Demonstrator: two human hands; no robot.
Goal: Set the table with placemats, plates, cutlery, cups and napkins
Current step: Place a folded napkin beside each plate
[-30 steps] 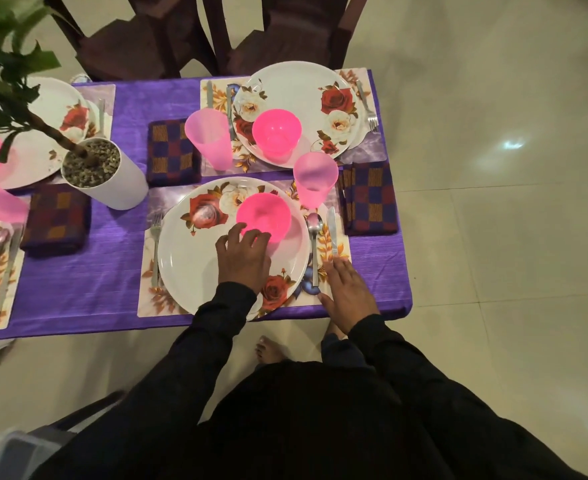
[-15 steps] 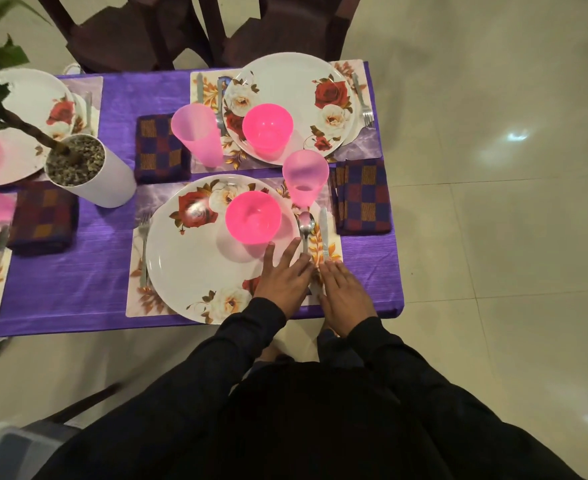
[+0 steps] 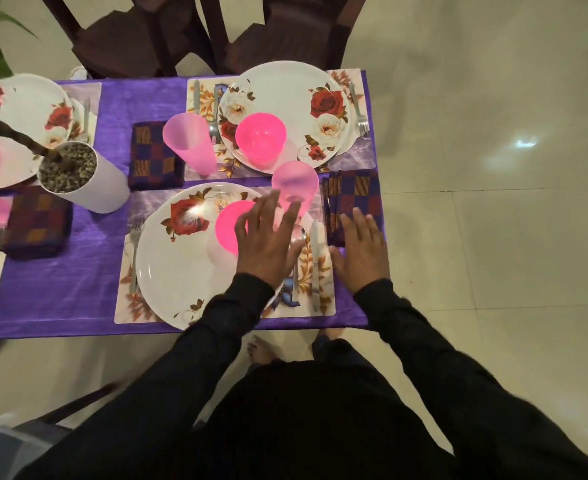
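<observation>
The left hand (image 3: 264,244) has left the near plate's (image 3: 178,271) middle, where it lay by the pink bowl (image 3: 230,226) a second ago. It crossed to the plate's right rim and now hangs with fingers spread over the bowl's right side and the spoon (image 3: 297,258). The right hand (image 3: 361,252) has slid from the placemat's (image 3: 323,285) front edge to the checked napkin (image 3: 353,195), fingers straight across its near end.

both hands (image 3: 266,242) spread flat over the near plate (image 3: 178,268).
</observation>
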